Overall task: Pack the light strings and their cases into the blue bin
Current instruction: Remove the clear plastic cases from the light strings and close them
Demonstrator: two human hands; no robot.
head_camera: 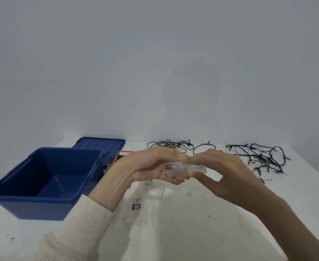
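Note:
Above the middle of the white table, my left hand (151,166) and my right hand (224,174) both grip a small clear plastic case (175,169) with thin wire coiled inside. The open blue bin (42,202) stands at the left with nothing visible in it. Dark light strings lie loose at the far side: one tangle (171,144) behind my hands, a bigger tangle (264,157) at the right. A cardboard box with a red and white end (121,154) peeks out behind my left wrist.
The bin's blue lid (100,146) lies flat behind the bin. A small printed card (136,204) rests on the table under my left forearm. A plain pale wall rises behind the table. The table's right edge runs diagonally at far right.

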